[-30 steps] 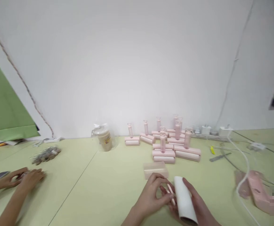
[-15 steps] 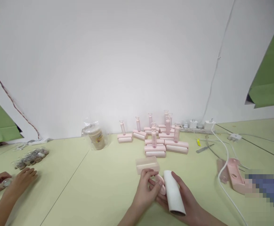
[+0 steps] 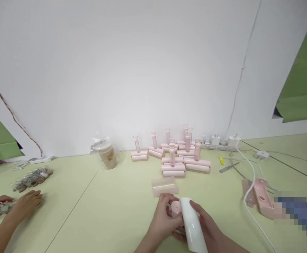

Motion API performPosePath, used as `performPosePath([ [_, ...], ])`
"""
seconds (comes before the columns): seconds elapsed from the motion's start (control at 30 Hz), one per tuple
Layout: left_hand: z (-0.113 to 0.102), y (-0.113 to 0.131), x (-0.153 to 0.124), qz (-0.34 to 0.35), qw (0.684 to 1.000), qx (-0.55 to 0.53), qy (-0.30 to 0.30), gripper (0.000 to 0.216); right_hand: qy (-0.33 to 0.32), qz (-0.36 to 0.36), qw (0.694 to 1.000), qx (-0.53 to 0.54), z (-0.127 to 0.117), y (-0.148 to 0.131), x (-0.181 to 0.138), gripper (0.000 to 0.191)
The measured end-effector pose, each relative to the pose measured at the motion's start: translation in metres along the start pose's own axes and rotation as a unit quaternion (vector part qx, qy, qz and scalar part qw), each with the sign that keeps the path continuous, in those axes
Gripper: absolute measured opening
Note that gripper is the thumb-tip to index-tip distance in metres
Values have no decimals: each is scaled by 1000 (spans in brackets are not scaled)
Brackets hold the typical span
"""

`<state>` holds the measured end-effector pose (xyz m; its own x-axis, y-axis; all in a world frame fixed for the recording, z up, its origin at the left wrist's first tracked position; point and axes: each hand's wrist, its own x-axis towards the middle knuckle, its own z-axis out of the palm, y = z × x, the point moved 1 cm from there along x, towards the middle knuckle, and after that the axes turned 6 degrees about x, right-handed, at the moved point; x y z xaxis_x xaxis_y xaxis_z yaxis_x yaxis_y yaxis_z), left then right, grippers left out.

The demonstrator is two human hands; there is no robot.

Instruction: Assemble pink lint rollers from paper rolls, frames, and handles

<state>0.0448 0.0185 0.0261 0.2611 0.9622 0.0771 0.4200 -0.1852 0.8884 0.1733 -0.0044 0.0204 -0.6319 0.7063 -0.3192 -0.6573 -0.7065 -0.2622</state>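
My right hand [image 3: 209,225] is closed around a white lint roller refill [image 3: 193,225], a smooth tube tilted with its near end toward me. Close against its left side, my left hand [image 3: 164,216] pinches a small round pink end cap [image 3: 176,207] near the roll's upper end. Whether cap and roll touch is hard to make out. Just beyond both hands lies a translucent pink cover [image 3: 164,186] on the table. Behind it stand several pink lint rollers [image 3: 173,170] with white rolls and upright handles.
A bagged cup [image 3: 107,156] stands near the wall. At right lie a pink shell [image 3: 261,196], a white cable [image 3: 248,202], a grey cutter [image 3: 227,168] and chargers [image 3: 233,141]. On the left, another person's hands [image 3: 27,205] work beside wrapped items [image 3: 33,178].
The white roll has swung so its hollow near end no longer shows. The pink cap has turned to face me more. Both hands sit slightly lower in view.
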Motion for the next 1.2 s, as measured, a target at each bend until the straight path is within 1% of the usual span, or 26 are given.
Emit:
performPosePath([
  [0.13,0,0,1,13,1000,4,14,26,-10,-3,1000,-4,-3,0,2,41],
  [0.27,-1,1,1,-1,1000,12,20,23,-11,1,1000,-4,-8,-2,4,42],
  [0.33,-1,1,0,-15,1000,21,9,28,-17,10,1000,-5,-7,-2,2,42],
  [0.4,-1,0,-1,-23,999,30,1,37,-25,14,1000,-5,-7,-2,0,42],
  [0.47,0,0,-3,-7,999,35,-5,49,-26,18,999,-10,-8,-2,-2,41],
  [0.53,0,0,-5,28,999,44,-8,56,-19,22,999,-20,-11,-1,-2,42],
  [0.63,1,-1,-8,56,997,58,-7,53,-14,30,999,-32,-15,1,1,47],
  [0.73,1,-4,-8,61,997,48,-7,49,3,23,999,-32,-14,2,2,46],
  [0.8,1,-6,-7,55,998,30,-21,49,24,19,999,-36,-12,1,1,44],
  [0.87,0,-8,-5,33,999,-2,-33,49,37,7,998,-45,-11,0,1,43],
  [0.93,-3,-7,-2,10,998,-62,-14,49,45,-11,997,-54,-12,0,2,39],
  [1.0,-7,-3,1,-11,989,-145,24,47,33,-21,996,-77,-13,1,3,37],
  [1.07,-9,4,2,-31,978,-203,36,42,-6,-9,993,-121,-14,3,4,41],
  [1.1,-8,7,1,-45,975,-215,21,40,-24,0,989,-146,-15,5,4,44],
  [1.13,-6,10,-1,-57,975,-215,-8,41,-31,10,985,-169,-15,6,5,49],
  [1.2,-1,12,-5,-75,972,-210,-71,46,-4,41,979,-200,-16,7,4,58],
])
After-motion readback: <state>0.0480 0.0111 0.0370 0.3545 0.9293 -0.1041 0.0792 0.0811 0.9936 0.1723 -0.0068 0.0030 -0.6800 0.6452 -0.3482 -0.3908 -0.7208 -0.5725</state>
